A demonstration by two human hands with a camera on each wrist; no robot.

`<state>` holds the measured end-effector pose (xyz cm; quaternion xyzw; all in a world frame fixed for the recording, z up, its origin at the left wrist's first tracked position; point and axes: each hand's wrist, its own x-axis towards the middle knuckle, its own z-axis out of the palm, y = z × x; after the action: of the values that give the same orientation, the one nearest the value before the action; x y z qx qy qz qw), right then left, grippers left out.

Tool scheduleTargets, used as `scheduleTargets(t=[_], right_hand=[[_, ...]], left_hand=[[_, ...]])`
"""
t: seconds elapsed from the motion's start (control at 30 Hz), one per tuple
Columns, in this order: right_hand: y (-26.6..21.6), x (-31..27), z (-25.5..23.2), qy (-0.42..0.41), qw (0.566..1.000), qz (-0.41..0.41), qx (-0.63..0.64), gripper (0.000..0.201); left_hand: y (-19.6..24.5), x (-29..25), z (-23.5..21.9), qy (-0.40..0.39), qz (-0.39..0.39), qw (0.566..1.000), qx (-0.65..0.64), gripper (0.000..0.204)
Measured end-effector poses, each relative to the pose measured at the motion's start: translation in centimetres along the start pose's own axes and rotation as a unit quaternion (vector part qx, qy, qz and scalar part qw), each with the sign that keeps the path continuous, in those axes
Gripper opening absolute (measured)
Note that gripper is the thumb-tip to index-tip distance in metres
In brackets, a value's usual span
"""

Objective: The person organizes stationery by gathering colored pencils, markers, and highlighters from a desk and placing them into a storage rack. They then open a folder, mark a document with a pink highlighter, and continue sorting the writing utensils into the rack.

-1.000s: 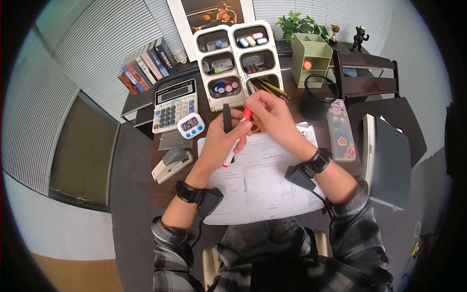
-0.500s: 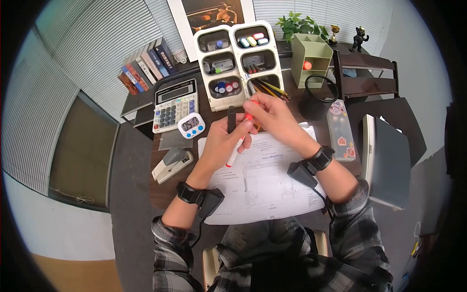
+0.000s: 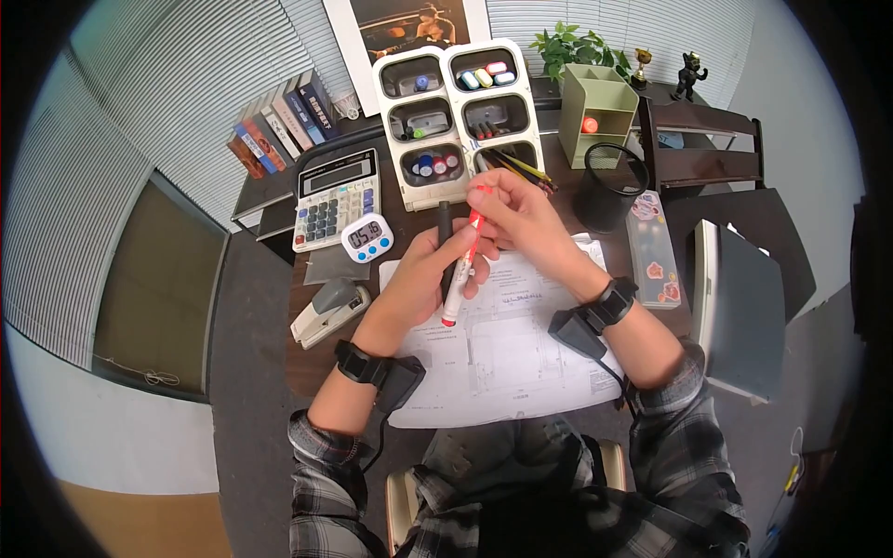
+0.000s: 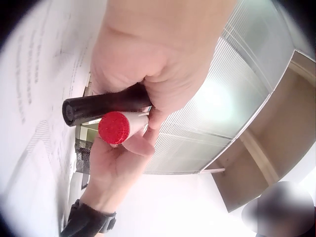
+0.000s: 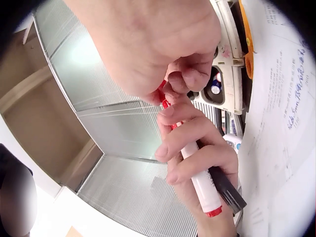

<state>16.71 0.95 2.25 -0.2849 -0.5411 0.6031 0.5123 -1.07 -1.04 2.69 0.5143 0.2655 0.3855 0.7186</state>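
My left hand (image 3: 416,279) holds two pens side by side over the paper sheets (image 3: 521,363). One is a white marker (image 3: 455,296) with red ends, tilted, its lower tip toward me. The other, a black marker (image 3: 446,219), stands behind the left thumb. My right hand (image 3: 532,225) pinches the red upper end (image 3: 480,197) of the white marker between thumb and fingers. In the left wrist view the red bottom end (image 4: 114,127) faces the camera beside the black marker. The left fingers (image 5: 190,136) wrap the white barrel in the right wrist view.
Beyond the hands stands a white organizer (image 3: 423,197) with markers, erasers and pencils. At left are a calculator (image 3: 326,206), a timer (image 3: 366,239) and a stapler (image 3: 330,314). A black mesh pen holder (image 3: 605,200) and a sticker-covered case (image 3: 656,260) stand at right.
The left hand has shifted slightly right. The white marker has turned in its fingers, so more of its printed barrel and red upper part shows. The right hand keeps pinching its upper end.
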Motion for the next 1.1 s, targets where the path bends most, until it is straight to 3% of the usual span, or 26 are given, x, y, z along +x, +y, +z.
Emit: scheduleTargets(t=[0.17,0.27,0.3,0.33,0.57,0.73,0.8,0.97,1.03,1.1], right_hand=[[0.1,-0.1,0.5,0.011,1.000,-0.027,-0.001,0.021],[0.0,-0.4,0.6,-0.024,0.999,0.009,0.019,0.026],[0.3,-0.2,0.5,-0.027,0.999,-0.003,-0.028,0.027],[0.5,-0.1,0.4,-0.029,0.997,-0.015,-0.076,0.028],[0.7,-0.4,0.8,-0.027,0.999,-0.011,-0.046,0.028],[1.0,-0.3,0.7,-0.031,0.986,-0.004,-0.166,0.026],[1.0,-0.3,0.4,-0.031,0.984,0.003,-0.174,0.023],[1.2,-0.2,0.6,-0.015,0.988,-0.019,-0.155,0.020],[0.4,-0.6,0.9,-0.018,0.998,0.050,-0.043,0.019],[0.7,-0.4,1.1,0.001,0.999,0.027,-0.026,0.019]], left_hand=[[-0.3,0.1,-0.6,-0.011,-0.015,1.000,-0.024,0.026],[-0.4,0.3,-0.6,-0.004,-0.031,0.998,-0.048,0.018],[-0.5,0.4,-0.7,0.000,-0.038,0.997,-0.062,0.016],[-0.4,0.4,-0.7,0.001,-0.038,0.997,-0.062,0.016],[-0.4,0.4,-1.5,-0.056,-0.071,0.994,-0.060,0.025],[-0.6,0.4,-1.5,-0.058,-0.112,0.990,-0.059,0.025],[-0.4,0.3,-1.7,-0.094,-0.137,0.986,-0.027,0.026],[-1.0,0.4,-1.6,-0.069,-0.086,0.994,-0.018,0.029],[-1.1,0.4,-1.6,-0.063,-0.061,0.995,-0.043,0.030],[-0.6,0.2,-1.1,-0.008,-0.044,0.998,-0.054,0.032]])
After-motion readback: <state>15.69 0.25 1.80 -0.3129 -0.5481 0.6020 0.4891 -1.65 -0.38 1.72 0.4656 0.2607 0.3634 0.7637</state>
